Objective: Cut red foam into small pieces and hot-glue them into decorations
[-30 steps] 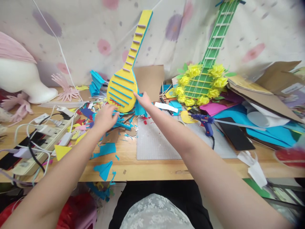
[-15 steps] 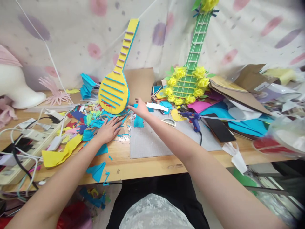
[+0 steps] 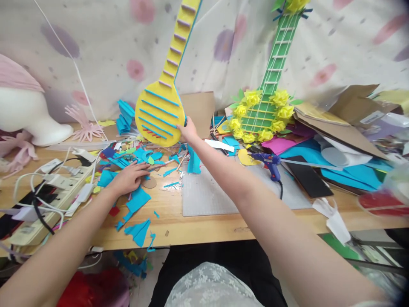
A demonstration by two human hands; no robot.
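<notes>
Lute (image 3: pixel 159 114), yellow, leaning neck-right above blue scraps (image 3: pixel 139 199); my right hand (image 3: pixel 188 130) pinches its side rim, thumb in front. Left hand (image 3: pixel 129 178), half-spread among them, any grip I can't tell. Edge support should spare the strips (image 3: pixel 159 108). Offcuts crowd the worktop (image 3: pixel 198 232); glue gun (image 3: pixel 271 164) lies right.

White lace top (image 3: pixel 211 285) with a leafy flower pattern, black trousers (image 3: pixel 211 251), bare forearms (image 3: pixel 73 238).
</notes>
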